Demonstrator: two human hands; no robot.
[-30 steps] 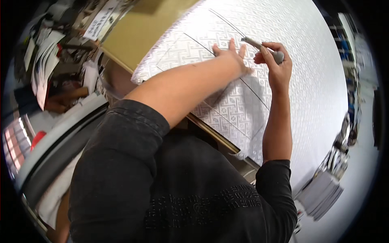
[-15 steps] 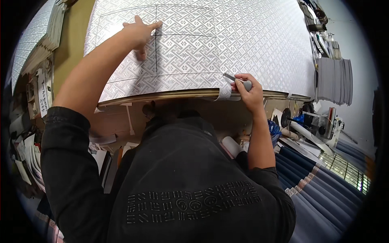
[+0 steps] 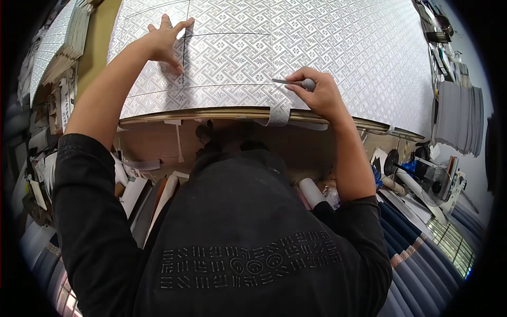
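White-and-silver fabric (image 3: 348, 63) with a woven lattice pattern covers the worktable. Thin dark lines mark out a large rectangle on it; whether they belong to a clear template or to the fabric I cannot tell. Inside that rectangle, at its left, my left hand (image 3: 165, 43) rests with fingers spread wide. My right hand (image 3: 321, 95) grips a pointed tool (image 3: 302, 83) with a rounded grey handle, seemingly a craft knife. Its thin tip points left and meets the rectangle's lower right corner. Just below, a narrow fabric flap (image 3: 278, 116) hangs over the table's front edge.
Stacked grey sheets (image 3: 460, 116) stand right of the table. Several rolls, including a white roll (image 3: 311, 193), crowd beneath its front edge. Blue pleated curtains (image 3: 406, 259) hang at lower right. More patterned sheets (image 3: 60, 47) lie at the far left, past a tan strip (image 3: 97, 47).
My view has shifted, so the table sits further left and higher. My left hand is now spread wider. The tool has tilted flatter, with its tip at the rectangle's right edge.
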